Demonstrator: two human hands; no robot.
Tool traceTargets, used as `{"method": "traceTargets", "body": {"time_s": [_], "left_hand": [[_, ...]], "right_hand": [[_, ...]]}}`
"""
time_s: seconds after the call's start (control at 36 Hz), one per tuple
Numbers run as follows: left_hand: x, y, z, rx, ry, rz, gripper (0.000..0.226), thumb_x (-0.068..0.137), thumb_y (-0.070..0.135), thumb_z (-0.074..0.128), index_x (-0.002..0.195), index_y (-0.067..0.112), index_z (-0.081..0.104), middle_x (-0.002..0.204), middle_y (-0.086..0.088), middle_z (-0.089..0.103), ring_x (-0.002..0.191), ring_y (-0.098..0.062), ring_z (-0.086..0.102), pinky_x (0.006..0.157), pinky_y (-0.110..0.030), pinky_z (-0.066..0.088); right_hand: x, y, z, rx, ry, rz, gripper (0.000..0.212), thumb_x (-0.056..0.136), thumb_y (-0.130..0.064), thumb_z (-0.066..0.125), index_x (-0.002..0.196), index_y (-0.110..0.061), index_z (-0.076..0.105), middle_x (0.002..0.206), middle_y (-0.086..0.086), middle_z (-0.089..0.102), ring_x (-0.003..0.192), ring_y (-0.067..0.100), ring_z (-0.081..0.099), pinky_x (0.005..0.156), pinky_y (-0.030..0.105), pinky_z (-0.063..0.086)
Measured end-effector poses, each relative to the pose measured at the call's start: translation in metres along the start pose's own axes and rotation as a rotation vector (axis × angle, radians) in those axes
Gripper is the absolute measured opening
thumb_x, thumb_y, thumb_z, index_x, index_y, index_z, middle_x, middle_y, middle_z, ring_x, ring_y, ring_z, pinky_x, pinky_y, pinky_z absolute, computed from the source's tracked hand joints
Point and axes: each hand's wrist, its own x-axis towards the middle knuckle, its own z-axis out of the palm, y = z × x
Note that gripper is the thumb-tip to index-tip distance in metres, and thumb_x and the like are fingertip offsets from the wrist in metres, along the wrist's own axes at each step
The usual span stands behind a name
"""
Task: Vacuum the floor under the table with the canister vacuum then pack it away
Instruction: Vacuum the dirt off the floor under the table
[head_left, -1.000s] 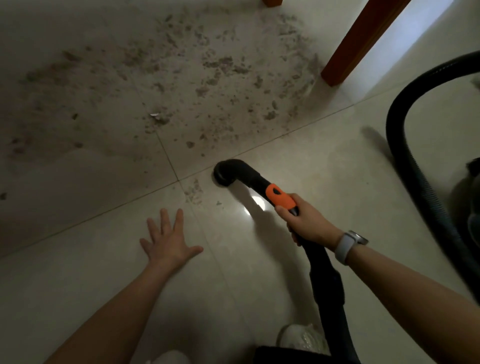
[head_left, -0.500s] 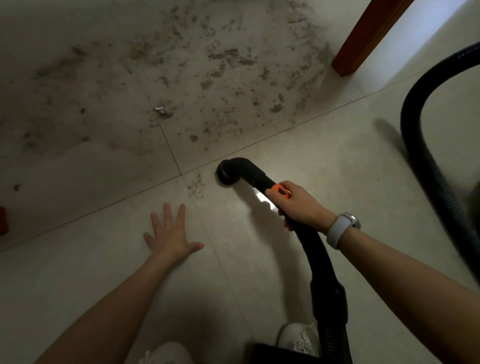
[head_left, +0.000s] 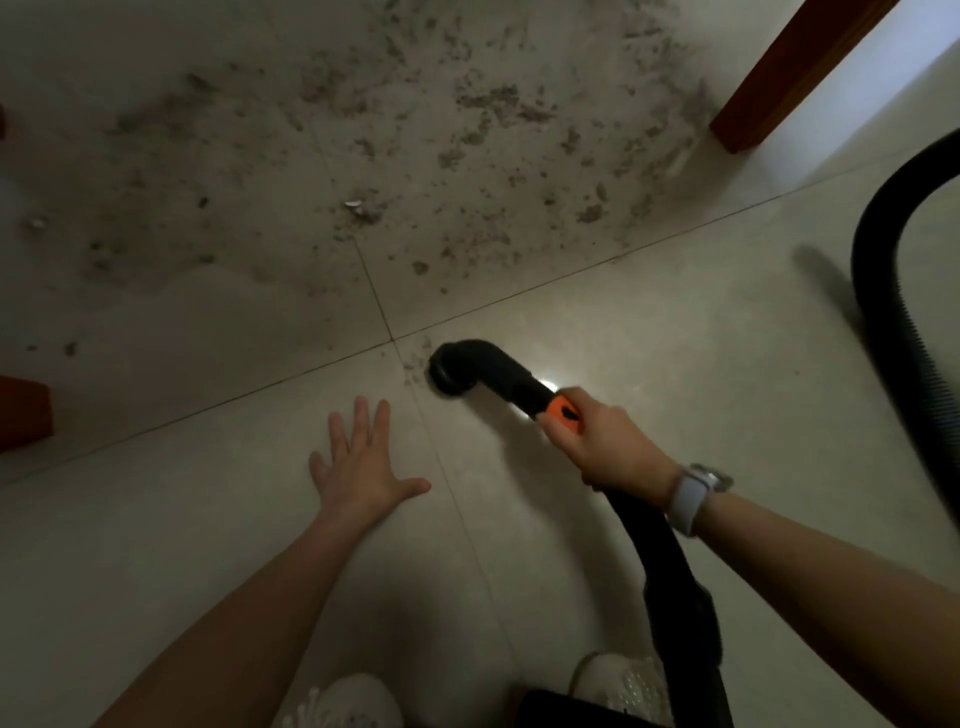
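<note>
Pale glossy tiles make up the floor (head_left: 649, 332), and the far half of it is strewn with grey dust and crumbs (head_left: 467, 135), thickest between the middle and the far right. A small pale scrap (head_left: 355, 204) lies among the dirt near the centre. At the far right stands a reddish-brown table leg (head_left: 779, 78); another reddish wooden piece (head_left: 23, 410) shows at the left edge.

The right hand (head_left: 605, 441) is curled round the black vacuum hose handle (head_left: 670, 561), its fingers wrapped just behind an orange collar (head_left: 563, 410). Ahead of the collar the black elbow nozzle (head_left: 467, 366) bends down and its round mouth sits on the floor, right beside the crossing of the tile joints, with a little patch of dust just to its left. A bright glint lies on the tile next to the collar. A pale watch (head_left: 691, 499) is strapped on the right wrist.

The left hand (head_left: 358, 462) is spread flat on the floor, fingers straight and fanned, thumb out to the right, near and to the left of the nozzle but not touching it.

A ribbed black hose (head_left: 893, 312) arcs down the right side. Two white shoes (head_left: 343, 701) show at the near edge.
</note>
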Motion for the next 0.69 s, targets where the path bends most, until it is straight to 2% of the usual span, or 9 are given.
{"method": "traceTargets", "body": {"time_s": [0.19, 0.28, 0.39, 0.47, 0.58, 0.69], "left_hand": [[-0.002, -0.003, -0.001, 0.004, 0.018, 0.012, 0.118, 0.073, 0.066, 0.064, 0.150, 0.028, -0.016, 0.156, 0.006, -0.028, 0.145, -0.027, -0.019, 0.114, -0.057, 0.011], [-0.003, -0.010, 0.000, 0.038, 0.044, 0.020, 0.117, 0.074, 0.067, 0.062, 0.150, 0.024, -0.015, 0.156, 0.006, -0.026, 0.146, -0.023, -0.017, 0.115, -0.053, 0.013], [-0.003, -0.015, 0.000, 0.045, 0.062, 0.041, 0.117, 0.075, 0.068, 0.060, 0.151, 0.022, -0.015, 0.156, 0.005, -0.026, 0.146, -0.022, -0.017, 0.116, -0.050, 0.012], [-0.003, -0.014, 0.000, 0.035, 0.063, 0.042, 0.115, 0.075, 0.066, 0.062, 0.151, 0.022, -0.014, 0.157, 0.005, -0.024, 0.146, -0.022, -0.016, 0.115, -0.050, 0.012], [-0.004, -0.021, -0.003, 0.012, 0.101, 0.062, 0.103, 0.081, 0.058, 0.061, 0.153, 0.023, -0.005, 0.159, 0.006, -0.016, 0.147, -0.019, -0.010, 0.115, -0.045, 0.014], [-0.002, -0.040, -0.006, -0.024, 0.126, 0.020, 0.096, 0.084, 0.055, 0.059, 0.153, 0.025, 0.001, 0.160, 0.004, -0.012, 0.147, -0.019, -0.007, 0.115, -0.044, 0.014]], "right_hand": [[0.017, -0.018, -0.011, 0.014, -0.063, -0.003, 0.024, 0.093, -0.043, 0.051, 0.106, -0.022, 0.048, 0.075, 0.004, 0.059, 0.045, 0.019, 0.059, 0.038, 0.022, 0.044], [0.000, -0.007, -0.005, 0.031, -0.094, 0.027, 0.023, 0.092, -0.042, 0.052, 0.107, -0.025, 0.048, 0.073, 0.002, 0.058, 0.045, 0.023, 0.062, 0.040, 0.029, 0.051], [0.004, -0.012, 0.000, 0.005, -0.072, 0.028, 0.028, 0.093, -0.043, 0.052, 0.114, -0.024, 0.048, 0.074, 0.001, 0.059, 0.044, 0.018, 0.060, 0.039, 0.023, 0.047], [0.027, -0.030, -0.003, -0.042, -0.031, -0.028, 0.030, 0.093, -0.044, 0.051, 0.114, -0.021, 0.050, 0.075, 0.002, 0.059, 0.045, 0.019, 0.060, 0.039, 0.023, 0.047], [0.037, -0.043, -0.007, -0.087, -0.073, -0.053, 0.028, 0.093, -0.043, 0.050, 0.111, -0.022, 0.050, 0.077, 0.005, 0.061, 0.048, 0.021, 0.062, 0.040, 0.023, 0.048], [0.012, -0.032, -0.001, -0.258, -0.125, -0.084, 0.030, 0.094, -0.043, 0.049, 0.117, -0.025, 0.048, 0.070, -0.006, 0.054, 0.047, 0.009, 0.055, 0.042, 0.016, 0.043]]}}
